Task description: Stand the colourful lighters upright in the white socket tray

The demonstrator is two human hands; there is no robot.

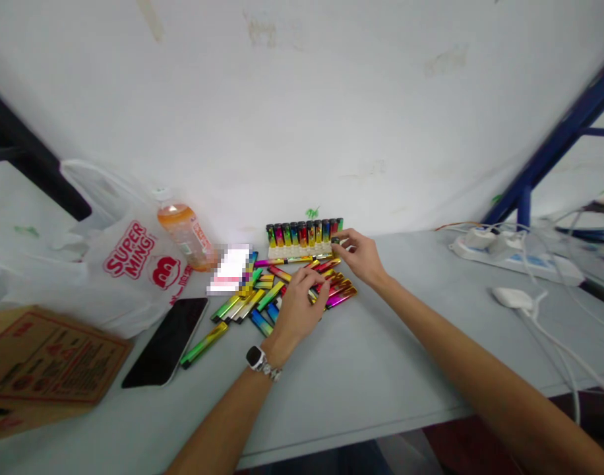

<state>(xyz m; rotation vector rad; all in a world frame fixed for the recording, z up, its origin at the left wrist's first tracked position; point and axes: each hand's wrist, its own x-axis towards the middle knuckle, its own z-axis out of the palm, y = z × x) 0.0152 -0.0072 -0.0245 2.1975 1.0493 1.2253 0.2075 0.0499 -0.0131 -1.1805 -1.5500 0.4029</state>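
**Pinching a lighter at the end of the standing row**

Your right hand has its thumb and fingertips closed narrowly on a dark lighter. You hold it at the right end of the standing row, which sits in a white rack against the wall.

The main risk, as I judge it, is a knock. The row is packed tight and upright, so a sideways nudge from your knuckles or from the lighter you hold could tip its neighbours over. A weak pinch on that glossy shell could also let it slip onto the loose lighters below.

Your left hand lies curled over that pile on the table, fingertips bent down among the red and gold ones. I cannot tell whether it actually grips one. A drag of that wrist could scatter the pile toward the phone lying to the left.

The held lighter sits between your fingertips, just beside the last one in the row. Whether the two touch is too small to make out.
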